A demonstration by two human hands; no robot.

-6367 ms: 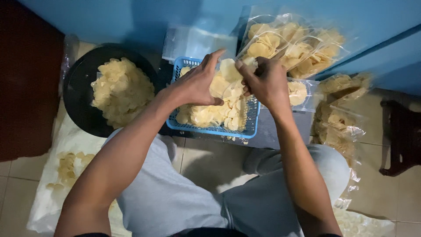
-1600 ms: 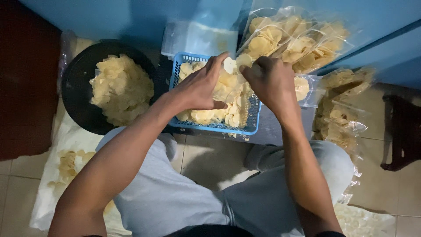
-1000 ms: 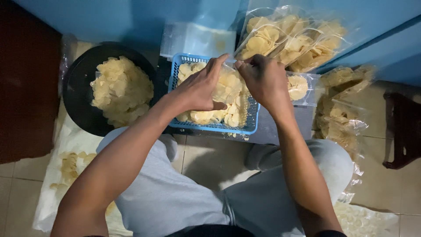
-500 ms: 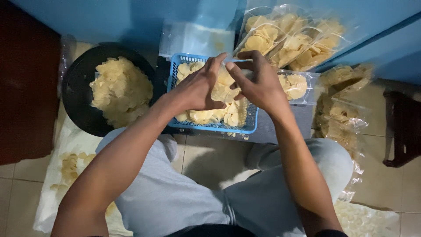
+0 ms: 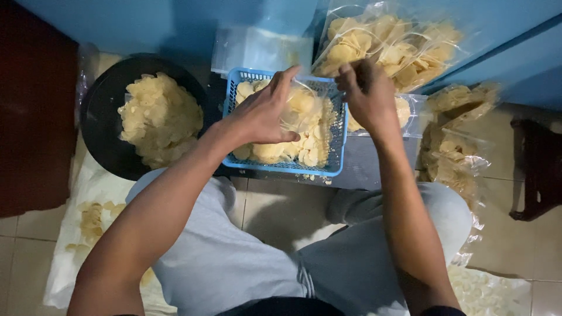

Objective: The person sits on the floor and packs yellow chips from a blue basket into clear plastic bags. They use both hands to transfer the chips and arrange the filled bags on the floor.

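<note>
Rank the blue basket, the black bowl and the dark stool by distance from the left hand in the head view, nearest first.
1. Blue basket: directly beneath the left hand.
2. Black bowl: on the floor to that hand's left, holding pale chips.
3. Dark stool: far right edge, beyond the right hand.

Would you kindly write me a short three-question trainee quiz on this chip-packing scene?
1. True or false: the blue basket holds pale chips.
2. Which container lies on the left hand's side of the basket? A) black bowl B) red bucket C) steel tray
3. Fill in: both hands, the right hand included, are at a clear plastic ____ over the basket.

Key: 1 true; 2 A; 3 bag.
</note>
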